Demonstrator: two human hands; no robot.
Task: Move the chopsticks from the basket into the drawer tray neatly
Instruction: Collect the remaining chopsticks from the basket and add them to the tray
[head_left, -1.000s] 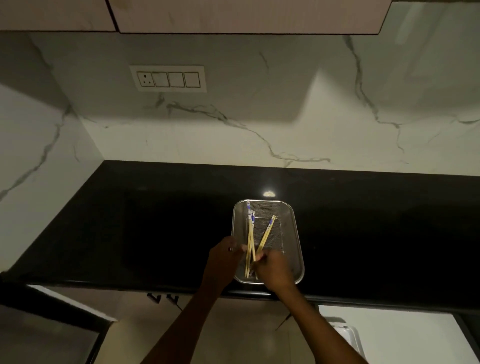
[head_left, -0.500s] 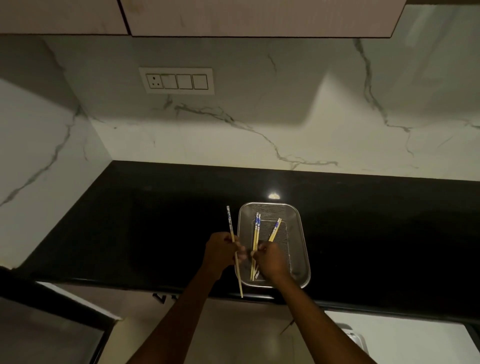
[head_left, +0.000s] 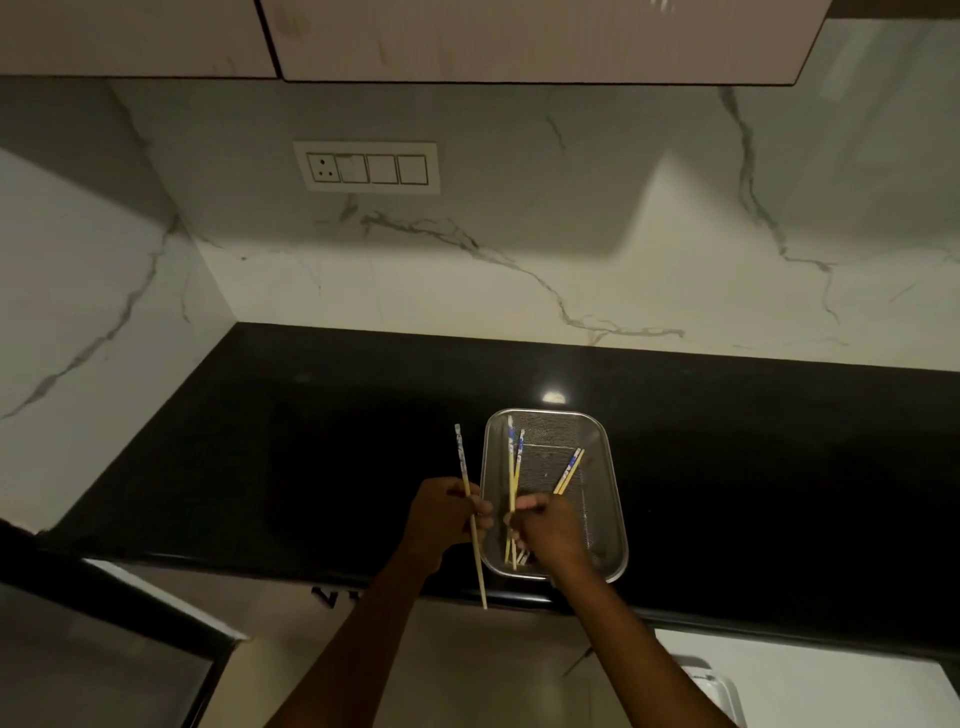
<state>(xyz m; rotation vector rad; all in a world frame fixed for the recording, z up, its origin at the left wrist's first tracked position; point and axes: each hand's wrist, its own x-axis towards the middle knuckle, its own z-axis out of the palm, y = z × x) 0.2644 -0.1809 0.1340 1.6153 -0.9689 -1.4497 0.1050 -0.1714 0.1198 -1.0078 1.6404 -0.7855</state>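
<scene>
A steel mesh basket (head_left: 605, 470) sits on the black counter near its front edge. Several bamboo chopsticks with blue-and-white tops lie in it: a pair (head_left: 514, 462) along its left side and a pair (head_left: 569, 470) slanting at the middle. My left hand (head_left: 447, 517) is just left of the basket, closed around one chopstick (head_left: 470, 512) that stands nearly upright, its tip past the counter edge. My right hand (head_left: 548, 530) is over the basket's near end, fingers pinched on the left pair of chopsticks.
The black counter (head_left: 311, 457) runs back to a marble wall with a switch plate (head_left: 366, 167). Cabinets hang overhead. A white tray corner (head_left: 714, 686) shows below the counter at the lower right. A dark ledge (head_left: 104, 587) lies at the lower left.
My left hand has lifted one chopstick out of the basket and moved it to the left of the rim. My right hand stays in the basket, now pinching the left pair.
</scene>
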